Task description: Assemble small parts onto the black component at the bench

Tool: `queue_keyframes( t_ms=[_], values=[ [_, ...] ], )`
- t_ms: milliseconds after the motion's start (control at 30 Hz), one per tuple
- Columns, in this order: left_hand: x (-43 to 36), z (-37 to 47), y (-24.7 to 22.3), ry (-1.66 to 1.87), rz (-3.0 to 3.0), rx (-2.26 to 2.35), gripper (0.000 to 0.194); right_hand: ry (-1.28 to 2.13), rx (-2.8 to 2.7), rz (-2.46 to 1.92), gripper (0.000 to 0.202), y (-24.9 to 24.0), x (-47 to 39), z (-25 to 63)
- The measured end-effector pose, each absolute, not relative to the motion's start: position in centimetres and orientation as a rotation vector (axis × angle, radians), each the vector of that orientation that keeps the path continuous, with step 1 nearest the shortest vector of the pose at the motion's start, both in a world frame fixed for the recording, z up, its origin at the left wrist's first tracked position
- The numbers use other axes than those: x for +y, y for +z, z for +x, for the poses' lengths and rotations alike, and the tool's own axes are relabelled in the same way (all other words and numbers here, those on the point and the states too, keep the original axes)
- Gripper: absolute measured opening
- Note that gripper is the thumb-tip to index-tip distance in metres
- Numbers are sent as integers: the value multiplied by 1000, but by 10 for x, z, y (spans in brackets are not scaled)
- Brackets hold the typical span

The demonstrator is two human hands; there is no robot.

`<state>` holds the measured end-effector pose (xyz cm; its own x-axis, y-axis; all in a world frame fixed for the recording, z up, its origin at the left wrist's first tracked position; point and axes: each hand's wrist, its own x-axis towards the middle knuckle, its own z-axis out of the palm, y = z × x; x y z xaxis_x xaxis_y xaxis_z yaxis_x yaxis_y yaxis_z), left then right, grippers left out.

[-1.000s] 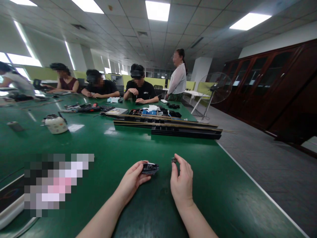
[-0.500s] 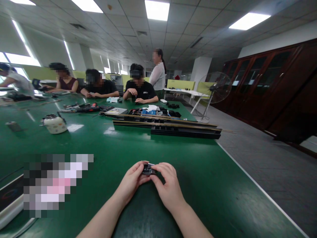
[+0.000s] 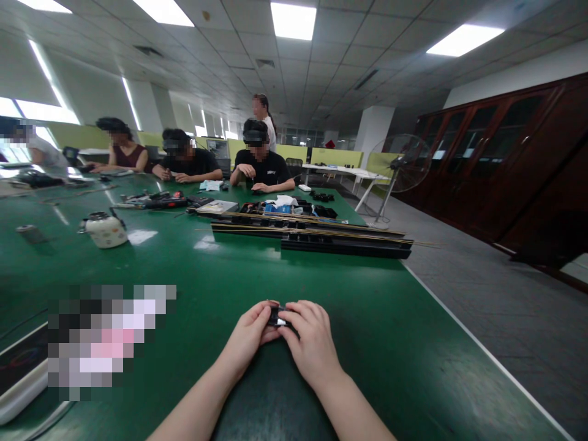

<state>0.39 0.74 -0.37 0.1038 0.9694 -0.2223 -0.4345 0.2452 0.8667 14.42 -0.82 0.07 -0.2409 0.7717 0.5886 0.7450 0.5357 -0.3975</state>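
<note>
Between my two hands is a small black part point(image 3: 275, 316) with a shiny face; its exact kind is too small to make out. My left hand point(image 3: 250, 331) grips its left side, thumb on the near face and fingers curled beneath. From the right, my right hand point(image 3: 312, 337) closes on the other side with thumb and fingertips. The fingers cover much of the part. Both hands are just above the green table point(image 3: 220, 294), in the lower middle of the head view.
Long black rails point(image 3: 344, 246) with thin brass-coloured rods lie across the table ahead. A white pot-like container point(image 3: 105, 231) and a grey cylinder point(image 3: 31, 234) stand left. A pixelated object point(image 3: 110, 337) lies nearer. Several people sit beyond; a fan point(image 3: 397, 162) stands right.
The black part has tilted slightly between my hands and now shows a bright reflection. My right fingers have shifted a little over it. The standing person behind has moved left.
</note>
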Motion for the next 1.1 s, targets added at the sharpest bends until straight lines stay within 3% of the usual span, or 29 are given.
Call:
queue_keyframes(
  t_ms=[500, 767, 1100],
  values=[
    [5, 5, -3, 1210, 748, 931, 10, 118, -1957, -1257, 22, -5, -6, 147],
    [7, 3, 2, 1226, 674, 965, 6, 200, -1942, -1191, 37, -5, -4, 151],
    [5, -5, 3, 1197, 774, 857, 44, 261, -1837, -1197, 34, -5, -5, 153]
  ],
)
